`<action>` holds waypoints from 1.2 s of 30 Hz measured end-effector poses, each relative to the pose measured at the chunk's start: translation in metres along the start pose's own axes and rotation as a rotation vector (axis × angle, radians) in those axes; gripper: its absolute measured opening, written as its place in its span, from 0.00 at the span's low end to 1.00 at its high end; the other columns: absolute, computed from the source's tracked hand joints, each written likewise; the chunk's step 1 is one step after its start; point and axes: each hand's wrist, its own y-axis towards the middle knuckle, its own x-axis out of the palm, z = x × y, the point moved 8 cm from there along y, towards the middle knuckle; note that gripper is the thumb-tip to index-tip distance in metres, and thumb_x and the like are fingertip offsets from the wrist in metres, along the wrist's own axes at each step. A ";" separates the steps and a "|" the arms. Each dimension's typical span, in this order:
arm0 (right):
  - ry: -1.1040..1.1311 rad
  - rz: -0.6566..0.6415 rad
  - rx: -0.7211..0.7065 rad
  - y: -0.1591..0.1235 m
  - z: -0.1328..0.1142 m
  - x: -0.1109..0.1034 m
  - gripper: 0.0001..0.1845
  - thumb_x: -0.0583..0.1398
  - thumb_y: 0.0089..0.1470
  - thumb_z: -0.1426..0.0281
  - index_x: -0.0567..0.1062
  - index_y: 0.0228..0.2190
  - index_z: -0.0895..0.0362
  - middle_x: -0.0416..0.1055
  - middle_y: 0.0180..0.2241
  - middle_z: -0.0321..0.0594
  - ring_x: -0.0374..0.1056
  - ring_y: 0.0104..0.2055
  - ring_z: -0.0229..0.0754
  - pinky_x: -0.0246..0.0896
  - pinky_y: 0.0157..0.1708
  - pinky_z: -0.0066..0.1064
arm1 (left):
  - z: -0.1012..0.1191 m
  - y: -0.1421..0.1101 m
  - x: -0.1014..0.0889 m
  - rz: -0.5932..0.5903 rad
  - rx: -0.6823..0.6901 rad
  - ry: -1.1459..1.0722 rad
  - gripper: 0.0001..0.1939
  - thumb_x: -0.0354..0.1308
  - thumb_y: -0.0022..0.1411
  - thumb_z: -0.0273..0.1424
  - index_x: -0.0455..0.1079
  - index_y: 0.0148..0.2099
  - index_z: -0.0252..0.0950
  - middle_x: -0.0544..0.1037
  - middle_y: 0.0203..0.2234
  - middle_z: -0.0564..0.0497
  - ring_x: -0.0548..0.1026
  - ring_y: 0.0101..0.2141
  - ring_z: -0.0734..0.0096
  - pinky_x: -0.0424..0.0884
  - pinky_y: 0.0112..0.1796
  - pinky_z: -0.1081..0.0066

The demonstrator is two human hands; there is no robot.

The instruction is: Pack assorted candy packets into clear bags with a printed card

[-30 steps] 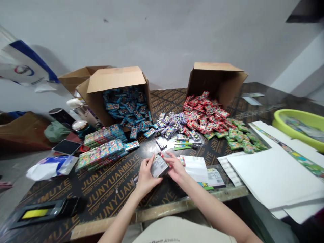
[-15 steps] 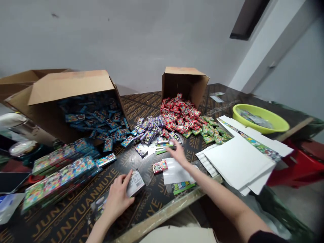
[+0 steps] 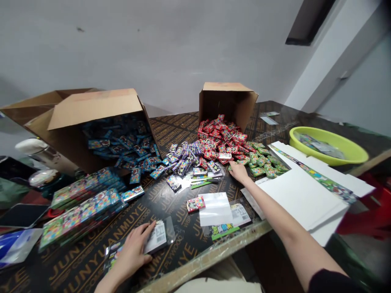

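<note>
My left hand (image 3: 134,248) is closed round the left end of a white-backed pack (image 3: 157,236) with a barcode, low over the near table. Clear plastic shows around the pack, and a colourful printed piece lies partly under my wrist. Farther off, my right hand (image 3: 239,172) has its fingers drawn together at the left edge of the small green packets (image 3: 265,160). A bit of green shows at its fingertips, mostly hidden. Red packets (image 3: 220,136) are heaped just beyond. Between my hands a red packet (image 3: 195,204) lies against a clear plastic bag (image 3: 216,208).
Blue packets (image 3: 128,146) spill from a large carton (image 3: 94,108); a smaller carton (image 3: 227,86) stands behind the red heap. Purple packets (image 3: 185,156) lie mid-table. Stacked multicoloured packs (image 3: 79,213) are at left, white card sheets (image 3: 302,199) and a yellow-green basin (image 3: 351,152) at right.
My right hand has moved right, from the flat strips by the purple packets to the green packets. My left hand keeps the white-backed pack, now lower and flatter. The view has shifted slightly.
</note>
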 end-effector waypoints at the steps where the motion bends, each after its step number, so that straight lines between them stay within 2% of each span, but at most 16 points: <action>1: -0.023 -0.016 -0.016 -0.004 0.002 0.000 0.17 0.56 0.47 0.73 0.68 0.42 0.61 0.73 0.33 0.52 0.66 0.41 0.52 0.52 0.43 0.39 | -0.002 0.000 -0.002 0.009 0.003 -0.005 0.42 0.58 0.38 0.28 0.55 0.60 0.37 0.63 0.53 0.44 0.60 0.53 0.54 0.52 0.54 0.58; 4: -0.073 -0.014 -0.030 -0.019 0.008 -0.007 0.15 0.52 0.52 0.73 0.70 0.42 0.60 0.74 0.32 0.49 0.69 0.37 0.48 0.55 0.38 0.33 | 0.002 0.004 -0.017 0.137 0.027 -0.073 0.37 0.60 0.43 0.35 0.58 0.58 0.36 0.64 0.52 0.42 0.62 0.52 0.52 0.55 0.53 0.56; 6: -0.090 0.022 -0.021 -0.025 0.010 -0.012 0.17 0.48 0.56 0.70 0.69 0.45 0.58 0.73 0.37 0.48 0.68 0.40 0.47 0.55 0.39 0.32 | 0.014 0.008 -0.031 0.249 0.055 -0.176 0.32 0.57 0.50 0.40 0.59 0.57 0.36 0.65 0.52 0.42 0.63 0.52 0.55 0.58 0.52 0.58; 8: -0.098 0.049 -0.003 -0.025 0.011 -0.013 0.20 0.44 0.58 0.67 0.68 0.47 0.57 0.72 0.41 0.48 0.67 0.43 0.47 0.56 0.40 0.32 | 0.032 0.013 -0.042 0.307 0.093 -0.280 0.27 0.53 0.55 0.41 0.61 0.56 0.37 0.66 0.51 0.44 0.64 0.51 0.58 0.61 0.51 0.61; 11: -0.098 0.045 0.014 -0.016 0.013 -0.007 0.23 0.47 0.57 0.61 0.66 0.49 0.59 0.68 0.46 0.52 0.64 0.48 0.50 0.56 0.43 0.35 | 0.060 0.019 -0.050 0.301 0.149 -0.359 0.23 0.53 0.57 0.41 0.63 0.53 0.39 0.67 0.50 0.45 0.66 0.50 0.60 0.62 0.51 0.61; 13: -0.089 0.027 0.013 -0.009 0.015 0.000 0.28 0.51 0.54 0.59 0.62 0.53 0.59 0.62 0.52 0.53 0.57 0.54 0.54 0.54 0.47 0.41 | 0.072 0.021 -0.050 0.278 0.175 -0.378 0.22 0.53 0.57 0.40 0.64 0.53 0.41 0.66 0.50 0.45 0.65 0.51 0.61 0.61 0.51 0.61; 16: -0.060 0.016 0.001 -0.007 0.015 0.008 0.31 0.53 0.52 0.58 0.58 0.56 0.57 0.53 0.58 0.52 0.44 0.61 0.59 0.45 0.51 0.55 | 0.075 0.018 -0.046 0.252 0.185 -0.398 0.22 0.53 0.57 0.40 0.64 0.53 0.41 0.66 0.51 0.46 0.65 0.51 0.61 0.61 0.51 0.61; 18: -0.024 0.023 -0.021 -0.013 0.011 0.011 0.28 0.53 0.53 0.61 0.59 0.54 0.58 0.53 0.58 0.53 0.42 0.61 0.58 0.39 0.52 0.58 | 0.067 0.014 -0.041 0.246 0.168 -0.408 0.22 0.54 0.56 0.40 0.65 0.52 0.41 0.67 0.50 0.45 0.66 0.50 0.61 0.62 0.51 0.61; 20: 0.030 0.029 -0.047 -0.021 0.007 0.009 0.25 0.54 0.52 0.65 0.63 0.52 0.60 0.58 0.55 0.56 0.48 0.59 0.56 0.43 0.53 0.53 | 0.056 0.011 -0.037 0.248 0.140 -0.424 0.21 0.55 0.55 0.40 0.67 0.51 0.40 0.68 0.49 0.45 0.67 0.49 0.60 0.62 0.50 0.60; 23: 0.145 0.045 -0.058 -0.036 0.004 -0.004 0.20 0.57 0.49 0.68 0.69 0.45 0.60 0.68 0.46 0.55 0.64 0.48 0.53 0.57 0.46 0.43 | 0.043 0.008 -0.036 0.254 0.119 -0.476 0.20 0.56 0.54 0.40 0.69 0.49 0.39 0.71 0.46 0.45 0.69 0.47 0.59 0.63 0.49 0.60; 26: 0.291 0.133 -0.024 -0.050 -0.002 -0.029 0.16 0.54 0.52 0.67 0.71 0.42 0.59 0.73 0.39 0.51 0.70 0.39 0.49 0.62 0.40 0.38 | 0.048 0.012 -0.043 0.257 0.128 -0.594 0.19 0.58 0.53 0.39 0.70 0.47 0.40 0.73 0.45 0.46 0.70 0.46 0.59 0.63 0.49 0.59; 28: 0.384 0.214 0.003 -0.061 -0.021 -0.045 0.20 0.47 0.57 0.64 0.68 0.45 0.60 0.73 0.40 0.50 0.70 0.38 0.46 0.63 0.38 0.36 | 0.062 0.018 -0.046 0.229 0.106 -0.745 0.19 0.59 0.51 0.39 0.71 0.46 0.39 0.74 0.43 0.46 0.71 0.45 0.59 0.64 0.48 0.60; 31: 0.699 0.251 0.031 -0.085 -0.080 -0.052 0.23 0.43 0.59 0.60 0.65 0.48 0.60 0.73 0.39 0.47 0.71 0.35 0.43 0.66 0.32 0.34 | 0.091 0.030 -0.041 0.156 -0.010 -1.089 0.20 0.60 0.50 0.39 0.72 0.45 0.36 0.76 0.41 0.45 0.73 0.42 0.60 0.68 0.44 0.63; 33: 1.230 0.135 0.084 -0.107 -0.128 -0.038 0.21 0.51 0.55 0.58 0.67 0.45 0.58 0.75 0.35 0.43 0.72 0.32 0.43 0.67 0.31 0.35 | 0.110 0.038 -0.037 0.134 -0.072 -1.320 0.22 0.59 0.52 0.41 0.70 0.47 0.36 0.77 0.41 0.45 0.74 0.40 0.63 0.69 0.41 0.67; 34: 1.428 0.057 0.106 -0.120 -0.154 -0.030 0.20 0.54 0.53 0.58 0.68 0.43 0.57 0.75 0.33 0.42 0.72 0.32 0.43 0.68 0.31 0.36 | 0.117 0.041 -0.034 0.121 -0.089 -1.419 0.22 0.57 0.53 0.43 0.70 0.46 0.35 0.77 0.40 0.45 0.75 0.38 0.64 0.70 0.39 0.69; 36: 1.622 -0.097 0.098 -0.144 -0.197 -0.021 0.17 0.59 0.49 0.61 0.69 0.40 0.56 0.75 0.33 0.41 0.71 0.34 0.44 0.68 0.34 0.37 | 0.119 0.046 -0.032 0.138 -0.120 -1.594 0.21 0.56 0.53 0.44 0.71 0.43 0.33 0.77 0.37 0.44 0.75 0.34 0.67 0.70 0.36 0.70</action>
